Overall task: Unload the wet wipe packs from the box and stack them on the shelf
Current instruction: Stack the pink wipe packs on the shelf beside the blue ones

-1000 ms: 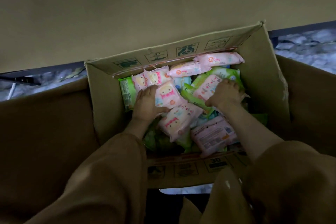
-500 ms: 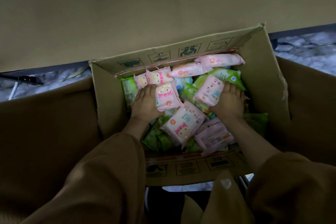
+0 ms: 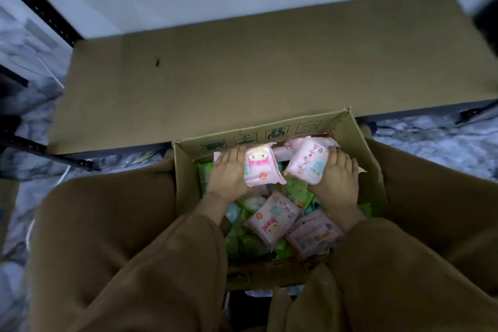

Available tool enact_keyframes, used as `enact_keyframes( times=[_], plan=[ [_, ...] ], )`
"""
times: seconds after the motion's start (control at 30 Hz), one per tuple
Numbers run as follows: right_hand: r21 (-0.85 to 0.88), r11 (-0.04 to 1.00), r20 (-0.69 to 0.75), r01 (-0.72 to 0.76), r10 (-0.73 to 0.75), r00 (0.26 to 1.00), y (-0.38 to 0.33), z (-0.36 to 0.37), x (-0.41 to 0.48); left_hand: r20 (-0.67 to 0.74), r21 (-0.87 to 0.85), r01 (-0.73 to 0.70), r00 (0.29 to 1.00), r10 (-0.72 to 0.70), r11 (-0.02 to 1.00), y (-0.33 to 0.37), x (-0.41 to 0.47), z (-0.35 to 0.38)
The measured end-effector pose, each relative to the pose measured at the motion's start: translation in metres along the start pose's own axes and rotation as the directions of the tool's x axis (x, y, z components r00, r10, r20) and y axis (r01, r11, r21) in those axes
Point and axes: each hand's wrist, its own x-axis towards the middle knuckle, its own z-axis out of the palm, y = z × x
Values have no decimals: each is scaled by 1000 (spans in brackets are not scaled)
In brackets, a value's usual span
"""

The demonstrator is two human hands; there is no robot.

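Head view: two pink wet wipe packs are held over the far end of the cardboard box (image 3: pixel 186 186), before the shelf (image 3: pixel 242 75).
The left pack (image 3: pixel 260 167) is gripped by the left hand (image 3: pixel 229 174), long axis pointing toward the shelf; the right pack (image 3: pixel 307 166), gripped by the right hand (image 3: pixel 341 179), is tilted rightward.

Open shelf board (image 3: pixel 269 75) ahead, box wall (image 3: pixel 242 139) between

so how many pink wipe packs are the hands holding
2: one pink cartoon pack in the left hand, one pink lettered pack in the right hand. Others may hide behind them.
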Motion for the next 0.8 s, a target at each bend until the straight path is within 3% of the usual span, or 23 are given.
enact_keyframes(
  times=[0.1,0.27,0.8],
  plan=[
    [-23,999,-199,49,-52,979,-6,-21,-2,-28,84,-1,1000,4,996,5,-6,-28],
    [-90,988,-394,127,-152,906,-20,-68,-9,-102,123,-36,994,49,992,19,-17,-79],
    [8,955,-564,298,-241,790,-70,-240,-27,-472,167,-94,866,163,982,67,-42,-250]
  ],
)
